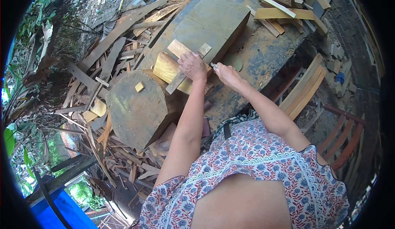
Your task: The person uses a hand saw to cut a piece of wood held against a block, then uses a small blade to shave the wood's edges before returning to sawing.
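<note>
My left hand presses down on a flat greyish wooden strip, its fingers curled over it. The strip lies across a pale yellow wood piece, and a light brown board end shows just beyond the fingers. To the right, my right hand is closed around a small object whose metallic tip shows at the fingers; its kind is too small to make out. Both hands are at the near end of a large grey wooden block.
A thick round stump with a small yellow wood cube stands at left. Scrap wood is heaped beyond it. Planks are stacked at the back right. Curved wood pieces and a slatted chair are at right.
</note>
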The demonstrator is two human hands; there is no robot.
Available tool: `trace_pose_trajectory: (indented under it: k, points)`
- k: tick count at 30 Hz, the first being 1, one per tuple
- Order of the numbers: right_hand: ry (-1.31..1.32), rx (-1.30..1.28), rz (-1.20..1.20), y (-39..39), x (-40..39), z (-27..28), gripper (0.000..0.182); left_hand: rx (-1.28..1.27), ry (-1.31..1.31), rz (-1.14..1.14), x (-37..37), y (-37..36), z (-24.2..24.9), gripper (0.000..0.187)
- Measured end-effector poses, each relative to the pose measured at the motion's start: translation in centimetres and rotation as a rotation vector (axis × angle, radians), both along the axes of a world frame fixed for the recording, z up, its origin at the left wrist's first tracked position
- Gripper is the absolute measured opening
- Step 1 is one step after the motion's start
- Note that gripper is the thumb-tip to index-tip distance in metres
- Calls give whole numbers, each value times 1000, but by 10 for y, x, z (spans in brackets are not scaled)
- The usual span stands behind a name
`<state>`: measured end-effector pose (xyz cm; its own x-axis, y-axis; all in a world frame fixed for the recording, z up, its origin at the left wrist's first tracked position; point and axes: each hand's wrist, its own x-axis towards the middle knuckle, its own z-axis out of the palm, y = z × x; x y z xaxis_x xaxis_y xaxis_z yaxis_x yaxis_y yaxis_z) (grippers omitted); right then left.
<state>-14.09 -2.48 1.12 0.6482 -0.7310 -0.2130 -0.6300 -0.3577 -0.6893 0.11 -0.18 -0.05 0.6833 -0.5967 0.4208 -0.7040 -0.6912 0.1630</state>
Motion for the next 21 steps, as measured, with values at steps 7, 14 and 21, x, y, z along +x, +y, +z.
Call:
trace_pose_trajectory:
  k: [7, 14, 21]
  points:
    - [10, -28, 12, -2, 8, 4, 30, 0, -24, 2, 1, 0, -1, 16]
    - [-15, -2, -12, 6, -3, 1, 28, 18, 66, -6, -1, 1, 4, 17]
    - [34, -41, 14, -5, 10, 5, 29, -25, -26, 3, 0, 0, -2, 15]
